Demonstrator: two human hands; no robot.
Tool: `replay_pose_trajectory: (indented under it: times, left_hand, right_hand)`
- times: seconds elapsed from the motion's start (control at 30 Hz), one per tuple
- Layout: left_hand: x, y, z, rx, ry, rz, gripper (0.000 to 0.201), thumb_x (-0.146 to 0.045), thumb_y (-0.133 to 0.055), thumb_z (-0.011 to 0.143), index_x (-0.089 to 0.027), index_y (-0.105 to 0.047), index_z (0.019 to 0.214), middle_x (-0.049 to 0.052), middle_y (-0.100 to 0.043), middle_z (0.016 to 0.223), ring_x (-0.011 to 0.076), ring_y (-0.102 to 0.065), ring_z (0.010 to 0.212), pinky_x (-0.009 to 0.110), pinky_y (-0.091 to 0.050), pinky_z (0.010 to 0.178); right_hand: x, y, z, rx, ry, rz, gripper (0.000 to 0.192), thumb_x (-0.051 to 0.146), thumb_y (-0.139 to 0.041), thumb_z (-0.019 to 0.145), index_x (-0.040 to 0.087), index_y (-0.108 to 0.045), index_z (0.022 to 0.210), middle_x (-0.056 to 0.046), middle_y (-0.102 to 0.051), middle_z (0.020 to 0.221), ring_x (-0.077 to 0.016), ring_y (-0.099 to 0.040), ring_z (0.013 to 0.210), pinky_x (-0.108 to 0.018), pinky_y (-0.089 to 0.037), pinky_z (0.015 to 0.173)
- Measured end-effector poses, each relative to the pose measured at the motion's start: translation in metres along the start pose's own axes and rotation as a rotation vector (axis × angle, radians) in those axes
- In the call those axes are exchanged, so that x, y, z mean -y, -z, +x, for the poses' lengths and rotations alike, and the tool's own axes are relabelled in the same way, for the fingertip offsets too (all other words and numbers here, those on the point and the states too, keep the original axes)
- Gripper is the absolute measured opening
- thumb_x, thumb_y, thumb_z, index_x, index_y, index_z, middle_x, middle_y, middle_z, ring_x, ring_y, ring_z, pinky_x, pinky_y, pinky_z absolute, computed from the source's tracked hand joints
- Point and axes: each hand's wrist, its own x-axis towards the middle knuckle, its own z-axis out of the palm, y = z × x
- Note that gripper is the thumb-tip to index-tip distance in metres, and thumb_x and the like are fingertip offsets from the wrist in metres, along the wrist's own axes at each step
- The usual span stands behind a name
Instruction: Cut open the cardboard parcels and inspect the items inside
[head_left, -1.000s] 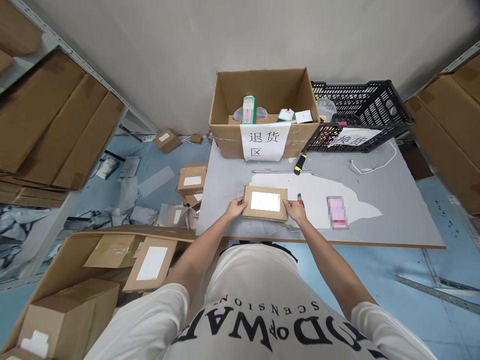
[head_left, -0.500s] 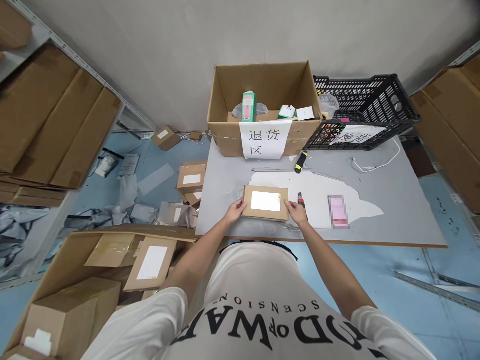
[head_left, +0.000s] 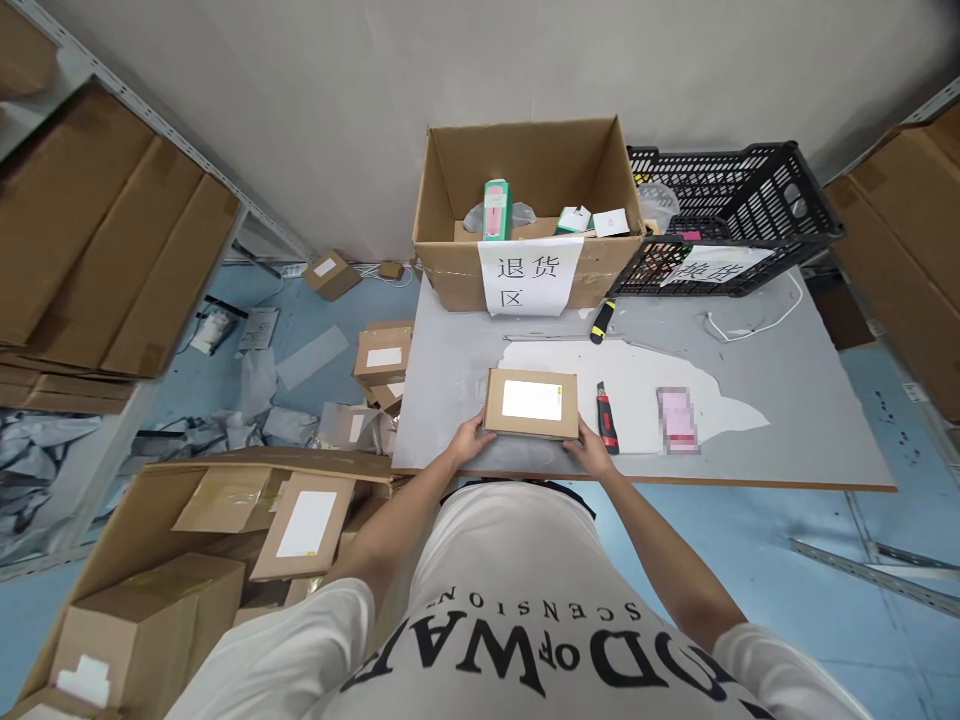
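Note:
A small brown cardboard box point(head_left: 531, 424) with a white label on top is in front of me at the table's near side. My left hand point(head_left: 470, 438) grips its lower left corner. At the lower right corner, my right hand point(head_left: 590, 450) has its fingers on the box's edge, partly hidden behind it. Just right of that hand lies a red and black utility knife point(head_left: 607, 420), apart from it. A pink item point(head_left: 678, 420), blurred out, rests farther right on a white sheet point(head_left: 645, 370).
Behind stand an open carton point(head_left: 457, 262) with a paper sign and a black plastic crate point(head_left: 750, 225). A yellow and black cutter point(head_left: 602, 322) lies before them, a white cable point(head_left: 750, 331) to the right. On my left is a large carton point(head_left: 255, 458) of boxes.
Both hands have shifted down to the box's near corners. The box's front side shows more now. My right hand has uncovered the red utility knife.

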Motion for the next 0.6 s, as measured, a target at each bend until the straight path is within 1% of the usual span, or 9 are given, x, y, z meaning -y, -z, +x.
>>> replay_pose_trajectory:
  times: [0.07, 0.17, 0.23, 0.33, 0.4, 0.5, 0.6]
  left_hand:
    - [-0.002, -0.005, 0.002, 0.001, -0.009, -0.021, 0.068, -0.031, -0.074, 0.060, -0.015, -0.056, 0.123, 0.010, -0.052, 0.134, 0.0262, -0.041, 0.129, 0.041, -0.022, 0.112]
    - [-0.004, -0.008, 0.002, -0.020, 0.000, -0.045, 0.062, -0.033, -0.075, 0.060, -0.015, -0.060, 0.117, 0.010, -0.057, 0.129, 0.0261, -0.045, 0.127, 0.041, -0.023, 0.111]
    - [-0.006, -0.009, 0.001, -0.023, -0.004, -0.050, 0.062, -0.034, -0.076, 0.059, -0.015, -0.061, 0.116, 0.010, -0.058, 0.127, 0.0261, -0.046, 0.125, 0.041, -0.024, 0.110]
    - [-0.015, -0.007, -0.001, -0.028, -0.030, -0.030, 0.060, -0.037, -0.074, 0.061, -0.016, -0.061, 0.116, 0.010, -0.060, 0.125, 0.0255, -0.049, 0.122, 0.039, -0.029, 0.108]
    - [-0.025, -0.004, -0.002, -0.030, -0.047, 0.020, 0.056, -0.041, -0.070, 0.066, -0.017, -0.061, 0.115, 0.009, -0.063, 0.120, 0.0249, -0.053, 0.116, 0.038, -0.034, 0.104]
    - [-0.045, 0.002, 0.000, -0.041, -0.064, 0.127, 0.049, -0.047, -0.060, 0.075, -0.016, -0.062, 0.113, 0.009, -0.067, 0.109, 0.0228, -0.061, 0.101, 0.034, -0.044, 0.092]
    - [-0.071, 0.007, 0.007, -0.104, -0.078, 0.244, 0.047, -0.051, -0.053, 0.079, -0.014, -0.064, 0.106, 0.006, -0.069, 0.094, 0.0193, -0.062, 0.084, 0.027, -0.046, 0.076]
  right_hand:
    - [0.008, -0.003, 0.001, 0.002, -0.009, -0.008, 0.071, 0.030, -0.056, 0.078, 0.023, -0.029, 0.144, -0.007, -0.056, 0.130, -0.0237, -0.055, 0.116, -0.042, -0.041, 0.101]
    - [0.013, -0.005, 0.000, -0.010, -0.023, -0.009, 0.065, 0.029, -0.054, 0.079, 0.022, -0.034, 0.141, -0.006, -0.060, 0.125, -0.0239, -0.060, 0.108, -0.042, -0.043, 0.097]
    - [0.015, -0.005, -0.001, -0.007, -0.019, 0.001, 0.063, 0.029, -0.054, 0.079, 0.022, -0.036, 0.140, -0.006, -0.062, 0.122, -0.0232, -0.061, 0.104, -0.040, -0.045, 0.095]
    - [0.020, 0.002, 0.000, -0.020, -0.019, -0.035, 0.060, 0.031, -0.055, 0.079, 0.022, -0.041, 0.137, -0.005, -0.064, 0.118, -0.0239, -0.061, 0.105, -0.039, -0.046, 0.093]
    - [0.027, 0.010, 0.003, -0.040, -0.016, -0.085, 0.057, 0.034, -0.057, 0.078, 0.023, -0.046, 0.133, -0.005, -0.066, 0.115, -0.0250, -0.060, 0.105, -0.040, -0.046, 0.092]
    - [0.044, 0.025, 0.010, -0.035, 0.003, -0.119, 0.049, 0.037, -0.055, 0.080, 0.020, -0.054, 0.125, -0.006, -0.068, 0.109, -0.0249, -0.062, 0.101, -0.039, -0.047, 0.089]
    - [0.066, 0.041, 0.017, -0.014, 0.028, -0.113, 0.042, 0.039, -0.053, 0.081, 0.018, -0.060, 0.117, -0.007, -0.070, 0.104, -0.0237, -0.064, 0.095, -0.036, -0.048, 0.085]
